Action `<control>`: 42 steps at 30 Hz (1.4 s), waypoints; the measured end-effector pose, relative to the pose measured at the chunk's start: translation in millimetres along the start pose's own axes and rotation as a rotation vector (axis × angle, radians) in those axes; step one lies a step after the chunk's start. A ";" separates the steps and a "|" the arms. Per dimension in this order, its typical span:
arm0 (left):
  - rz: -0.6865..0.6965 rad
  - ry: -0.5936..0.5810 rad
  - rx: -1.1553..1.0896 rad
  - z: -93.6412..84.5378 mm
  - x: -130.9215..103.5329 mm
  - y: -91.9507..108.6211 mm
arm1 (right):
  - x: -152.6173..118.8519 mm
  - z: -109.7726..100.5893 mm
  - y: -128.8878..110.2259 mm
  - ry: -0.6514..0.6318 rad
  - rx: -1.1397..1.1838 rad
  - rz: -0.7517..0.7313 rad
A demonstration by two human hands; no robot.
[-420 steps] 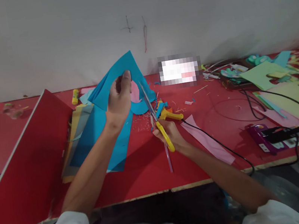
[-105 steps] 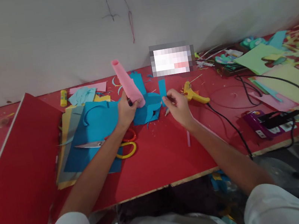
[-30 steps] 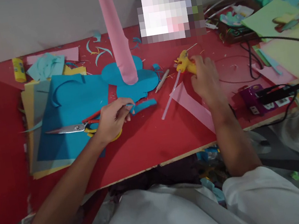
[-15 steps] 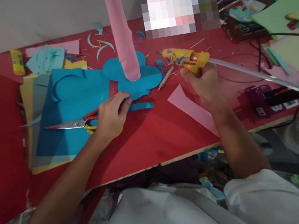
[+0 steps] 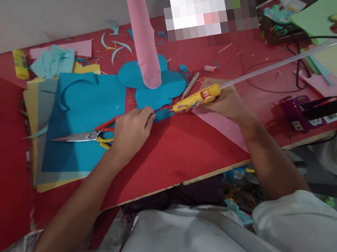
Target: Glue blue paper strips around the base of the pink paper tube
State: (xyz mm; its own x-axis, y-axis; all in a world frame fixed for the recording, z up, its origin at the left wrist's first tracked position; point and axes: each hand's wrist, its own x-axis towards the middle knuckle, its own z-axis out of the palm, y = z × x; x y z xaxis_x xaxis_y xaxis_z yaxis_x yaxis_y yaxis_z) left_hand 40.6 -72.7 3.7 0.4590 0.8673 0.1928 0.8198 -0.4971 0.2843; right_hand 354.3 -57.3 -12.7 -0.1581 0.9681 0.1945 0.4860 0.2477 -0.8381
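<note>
Right grip (image 5: pixel 227 102) around yellow glue gun (image 5: pixel 196 98); left grip (image 5: pixel 130 130) pinning blue strip (image 5: pixel 162 114), strip half hidden.

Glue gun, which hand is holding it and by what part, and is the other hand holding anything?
The right hand grips the glue gun by its handle; the left hand pins a blue paper strip.

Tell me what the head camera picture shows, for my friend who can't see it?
The right hand points a yellow glue gun at a blue paper strip that the left hand pins to the red table. Behind them, a pink paper tube stands on a blue cutout.
</note>
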 end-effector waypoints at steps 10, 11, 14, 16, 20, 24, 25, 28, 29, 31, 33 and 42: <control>0.006 0.006 0.027 0.5 0.0 -0.1 | -2.5 -4.8 -4.1 -0.013 -0.161 -0.028; 0.012 0.006 0.029 0.4 0.0 -0.2 | -2.4 -4.7 -3.1 -0.013 -0.184 -0.023; 0.026 0.009 0.040 0.1 0.0 -0.4 | -2.2 -4.6 -2.5 -0.018 -0.234 0.007; 0.030 0.020 0.039 0.2 0.1 -0.5 | -2.0 -4.4 -3.7 -0.007 -0.246 0.024; 0.032 0.031 0.031 0.6 0.2 -0.8 | -1.8 -3.9 -3.7 0.022 -0.262 0.026; 0.038 0.031 -0.012 0.5 -0.2 -1.1 | -2.2 -5.0 -0.1 -0.005 -0.300 -0.004; 0.042 0.034 -0.029 0.4 -0.2 -1.1 | -2.3 -5.4 0.3 -0.011 -0.309 -0.007; 0.060 0.057 -0.051 0.1 0.4 -1.0 | -2.3 -6.4 0.0 -0.018 -0.329 -0.005; 0.070 0.063 -0.047 0.1 0.9 -1.0 | -2.2 -6.7 -0.5 -0.022 -0.334 -0.004; 0.101 0.061 -0.038 0.5 2.5 -1.2 | -1.9 -6.9 -1.5 -0.026 -0.341 -0.007; 0.144 0.037 -0.025 1.4 4.5 -1.4 | -1.6 -7.0 -2.0 -0.023 -0.348 -0.008; 0.139 -0.094 0.131 -1.2 11.2 8.3 | -0.5 -7.5 -1.2 -0.034 -0.384 -0.042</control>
State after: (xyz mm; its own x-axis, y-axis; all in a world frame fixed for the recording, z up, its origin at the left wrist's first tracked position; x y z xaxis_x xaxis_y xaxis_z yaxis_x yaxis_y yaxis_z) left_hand 52.1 -67.2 9.3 0.5954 0.7927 0.1312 0.7812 -0.6093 0.1359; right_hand 360.2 -57.8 -7.9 -0.2102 0.9566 0.2018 0.7642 0.2895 -0.5763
